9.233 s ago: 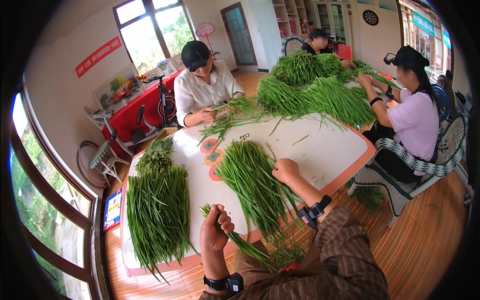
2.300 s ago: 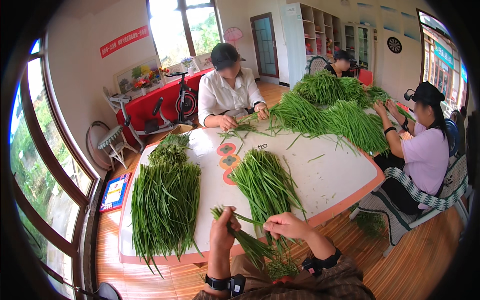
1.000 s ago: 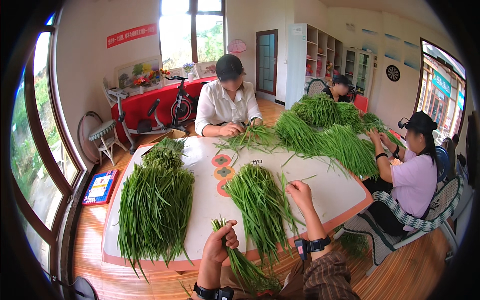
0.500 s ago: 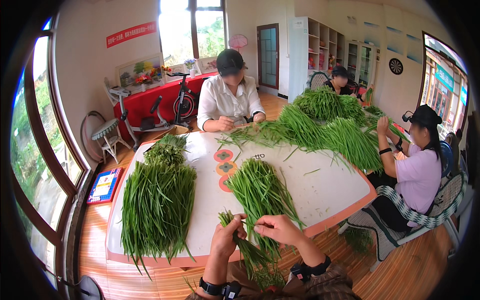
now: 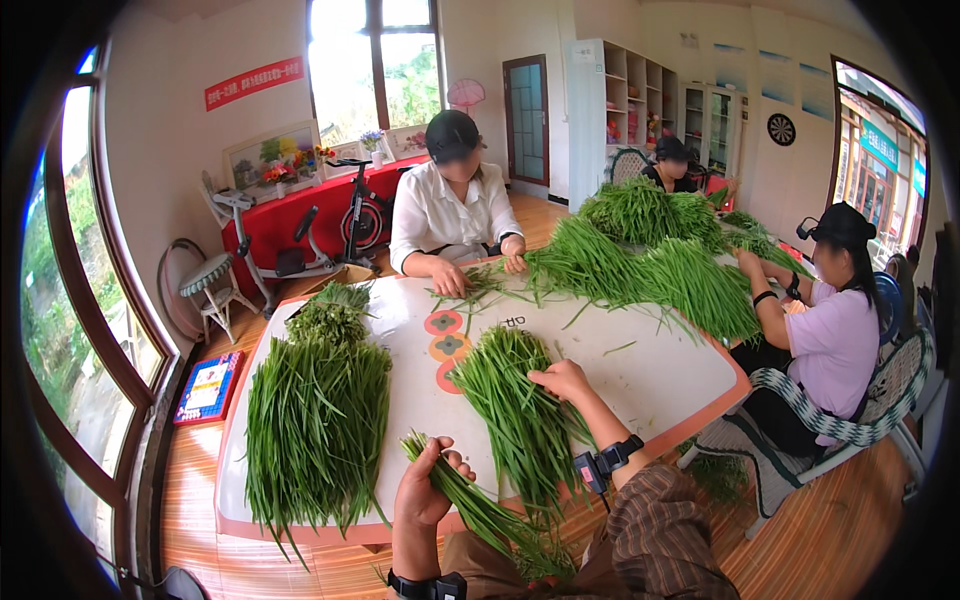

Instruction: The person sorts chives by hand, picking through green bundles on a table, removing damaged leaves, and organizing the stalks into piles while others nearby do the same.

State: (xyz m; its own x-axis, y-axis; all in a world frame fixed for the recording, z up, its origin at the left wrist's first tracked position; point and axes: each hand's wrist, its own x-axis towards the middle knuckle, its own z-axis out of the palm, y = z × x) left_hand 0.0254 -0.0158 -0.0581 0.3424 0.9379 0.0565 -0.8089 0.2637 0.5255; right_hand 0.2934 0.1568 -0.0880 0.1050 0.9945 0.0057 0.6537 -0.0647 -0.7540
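My left hand (image 5: 425,488) is closed round a small bunch of garlic chives (image 5: 470,503), held over the table's near edge. Its cut ends poke up above my fingers, and the leaves trail down to the right. My right hand (image 5: 562,380) reaches out over the table, thumb and fingers pinched at the upper right side of a loose chive pile (image 5: 507,400). The stems between those fingers are small and partly hidden. Left of both hands lies a larger, thicker chive stack (image 5: 318,430), its leaves hanging over the near edge.
Several more chive heaps (image 5: 640,215) cover the far right of the white table (image 5: 420,400). A co-worker in white (image 5: 455,215) handles stems across from me; another in pink (image 5: 835,330) sits right, and a third (image 5: 672,170) farther back. Exercise bikes (image 5: 362,215) stand behind.
My right hand has moved from beside my left hand up and right to the loose pile. The left hand has shifted slightly left and down with its bunch.
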